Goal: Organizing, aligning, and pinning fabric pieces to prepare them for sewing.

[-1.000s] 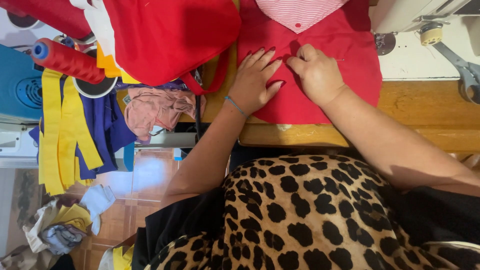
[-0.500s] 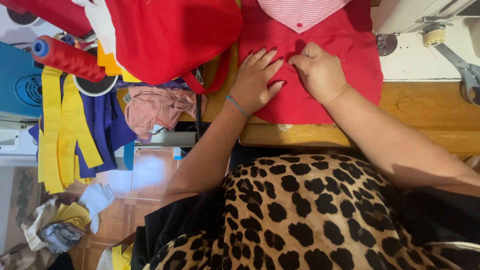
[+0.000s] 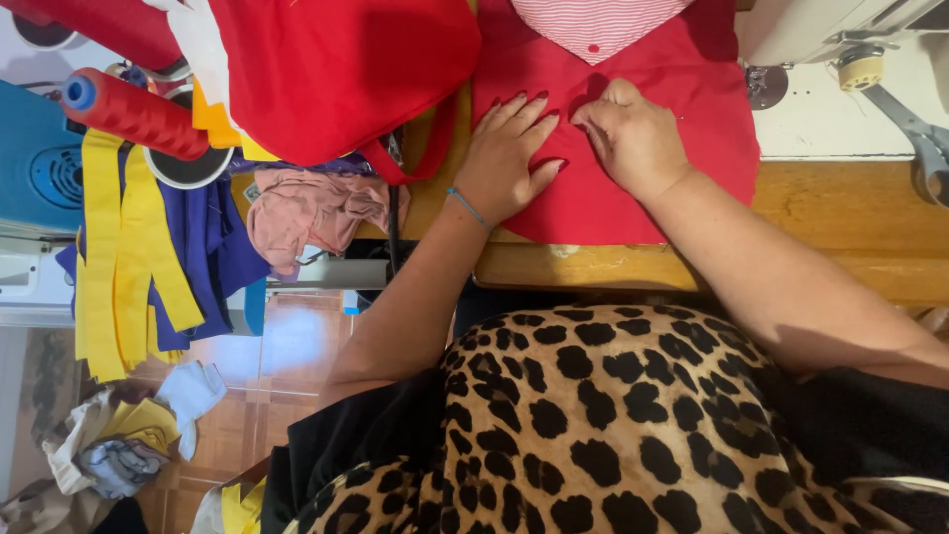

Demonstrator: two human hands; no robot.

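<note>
your left hand (image 3: 506, 158) lies flat, fingers spread, on the red cloth (image 3: 633, 188) on the tabletop (image 3: 850, 213); right hand (image 3: 633, 138) pinches a fold. the cloth overhangs the edge, so loosening your press could let it slide and the fold shift.

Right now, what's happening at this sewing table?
A person in a leopard-print top presses a flat red fabric piece onto the wooden table edge. The left hand lies spread on the cloth with fingers splayed; the right hand pinches or pushes at a fold beside it. A red-and-white striped piece sits above the hands. A red thread cone and yellow fabric strips lie off to the left.
</note>
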